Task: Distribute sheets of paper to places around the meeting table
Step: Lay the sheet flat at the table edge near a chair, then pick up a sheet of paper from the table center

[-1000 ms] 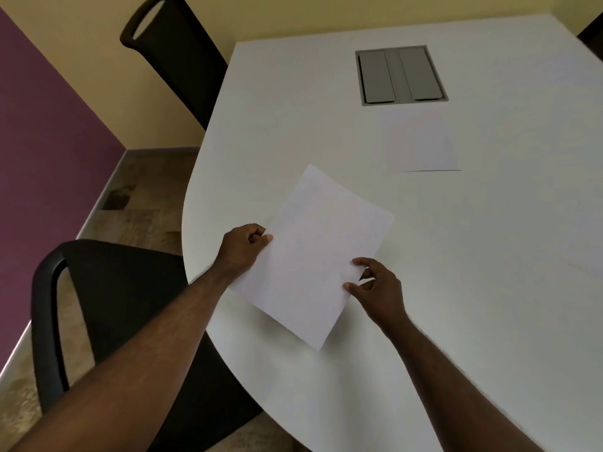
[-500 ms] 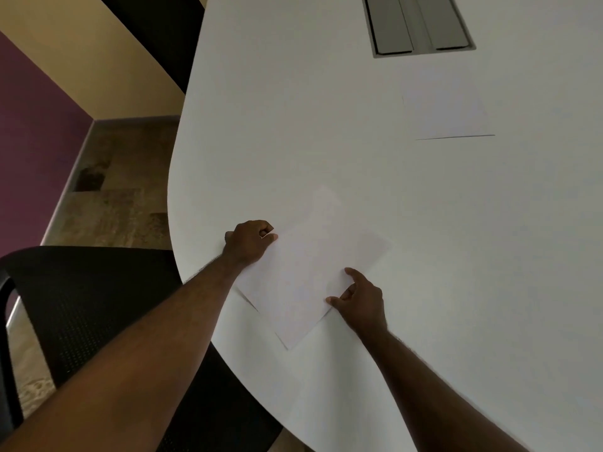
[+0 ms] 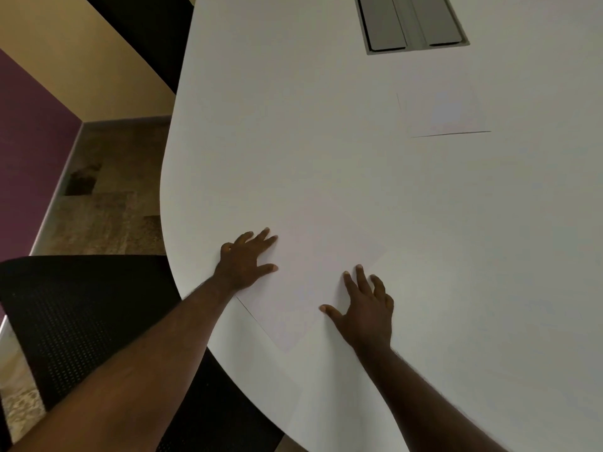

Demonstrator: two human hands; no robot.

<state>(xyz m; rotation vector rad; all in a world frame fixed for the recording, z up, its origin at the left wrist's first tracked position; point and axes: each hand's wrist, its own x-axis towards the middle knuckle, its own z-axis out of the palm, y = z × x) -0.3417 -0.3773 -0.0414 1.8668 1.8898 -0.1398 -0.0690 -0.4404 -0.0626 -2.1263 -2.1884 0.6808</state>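
Note:
A white sheet of paper (image 3: 306, 278) lies flat on the white meeting table (image 3: 326, 158), near its curved left edge and turned at an angle. My left hand (image 3: 244, 259) rests on the sheet's left side with fingers spread and straight. My right hand (image 3: 365, 308) presses flat on the sheet's right side, fingers straight. A second white sheet (image 3: 440, 114) lies farther in, toward the table's middle, apart from both hands.
A grey cable hatch (image 3: 414, 22) is set into the table top at the far side. A black mesh chair (image 3: 81, 321) stands at the table's left edge below my left arm. Another dark chair (image 3: 153, 34) stands at the far left.
The sheet came down from the air onto the table. Both hands let go of their pinch on its edges and now lie flat on it with spread fingers.

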